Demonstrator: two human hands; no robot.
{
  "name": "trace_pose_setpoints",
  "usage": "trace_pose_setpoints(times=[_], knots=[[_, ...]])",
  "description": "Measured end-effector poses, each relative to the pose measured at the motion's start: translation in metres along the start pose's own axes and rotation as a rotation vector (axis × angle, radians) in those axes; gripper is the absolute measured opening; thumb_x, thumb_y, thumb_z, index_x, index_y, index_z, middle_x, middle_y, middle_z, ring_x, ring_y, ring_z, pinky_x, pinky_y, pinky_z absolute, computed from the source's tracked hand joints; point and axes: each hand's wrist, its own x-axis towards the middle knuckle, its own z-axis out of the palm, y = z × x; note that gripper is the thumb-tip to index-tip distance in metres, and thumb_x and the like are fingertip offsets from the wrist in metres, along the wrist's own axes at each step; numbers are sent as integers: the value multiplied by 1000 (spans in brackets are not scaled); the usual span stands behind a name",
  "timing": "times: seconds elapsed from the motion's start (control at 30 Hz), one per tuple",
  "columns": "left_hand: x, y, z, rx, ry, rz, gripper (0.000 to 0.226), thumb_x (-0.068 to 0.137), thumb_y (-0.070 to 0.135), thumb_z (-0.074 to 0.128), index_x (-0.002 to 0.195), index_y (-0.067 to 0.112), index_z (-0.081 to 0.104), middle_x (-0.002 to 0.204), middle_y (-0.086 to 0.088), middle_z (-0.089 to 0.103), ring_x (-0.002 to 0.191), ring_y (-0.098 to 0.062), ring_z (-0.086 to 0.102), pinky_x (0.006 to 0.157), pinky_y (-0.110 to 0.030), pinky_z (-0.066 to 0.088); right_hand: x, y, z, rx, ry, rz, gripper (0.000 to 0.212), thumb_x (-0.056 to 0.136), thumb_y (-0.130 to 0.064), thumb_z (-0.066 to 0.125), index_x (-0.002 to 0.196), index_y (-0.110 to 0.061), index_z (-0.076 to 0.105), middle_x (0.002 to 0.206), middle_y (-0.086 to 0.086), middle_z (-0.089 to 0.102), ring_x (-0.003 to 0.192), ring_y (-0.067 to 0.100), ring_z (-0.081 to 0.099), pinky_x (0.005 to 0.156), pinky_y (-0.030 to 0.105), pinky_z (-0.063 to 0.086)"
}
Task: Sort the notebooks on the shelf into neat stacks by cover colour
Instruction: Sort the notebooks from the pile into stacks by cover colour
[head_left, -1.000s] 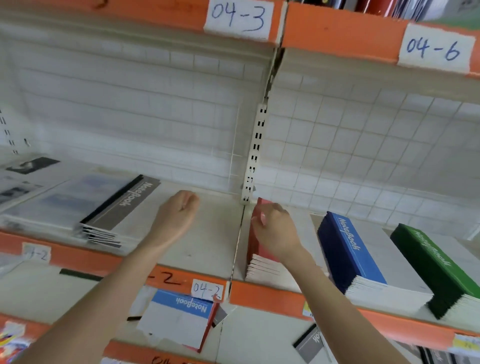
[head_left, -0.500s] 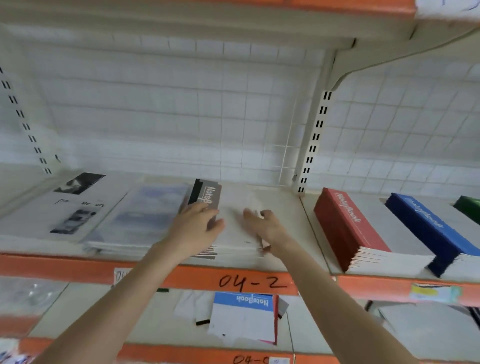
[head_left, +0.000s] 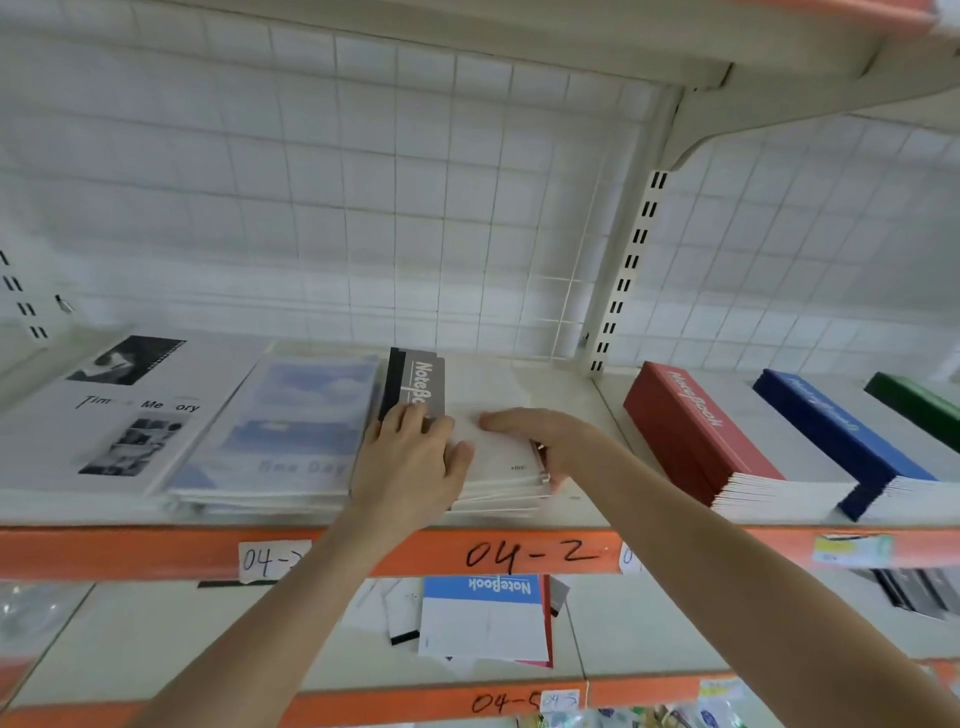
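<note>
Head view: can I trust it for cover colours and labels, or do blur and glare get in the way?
Head view: flat light, little glare, no hard shadows, so the red stack, blue stack and green stack read clearly; wide-angle slants the upright post; lettering on the blue stack and cloud-cover notebooks is smeared; the 04-2 marking is legible.

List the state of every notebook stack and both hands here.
grey notebook stack: lying flat, front edges slightly fanned, under both hands.
left hand: flat, pressing the stack's left part.
right hand: fingers laid on the cover, at the right edge.
red stack: squared, untouched.
blue stack: squared, untouched.
green stack: partly cut off by the frame.
loose blue notebook: lying askew on the lower shelf.
</note>
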Motion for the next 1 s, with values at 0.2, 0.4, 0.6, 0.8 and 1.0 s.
trace_pose_setpoints(times=[0.2,0.4,0.6,0.8,1.0], knots=[[0,-3,-5,-72,40,-31,84,72,52,0,120,17,59,125,-3,53,122,-23,44,97,-37,37,6,-5,-5,140,-8,58,37,72,-44,72,84,-12,58,90,9,61,98,28,57,105,45,36],[0,-10,-2,-114,75,-36,83,72,53,0,120,16,58,125,-3,53,122,-22,43,98,-34,36,0,-8,-3,174,-11,-1,27,75,-37,73,79,-15,58,77,3,62,71,20,57,82,31,45],[-1,-3,-11,-97,-5,-35,56,91,49,22,129,20,50,134,1,46,130,-19,36,103,-32,31,15,11,3,357,-13,-101,20,74,-24,73,86,-12,64,81,6,66,75,24,62,87,37,50],[23,10,-31,-457,-224,-182,58,89,30,54,140,12,33,139,-6,36,130,-21,33,100,-31,31,10,29,-16,477,-7,-154,21,76,-20,72,91,-9,63,83,10,67,70,25,63,71,34,52],[39,30,-34,-1227,-395,-559,15,90,27,60,100,16,58,98,5,63,87,-13,55,77,-25,40,-4,42,-60,589,74,-300,30,73,-14,74,101,-7,65,90,12,71,76,27,68,62,36,57]])
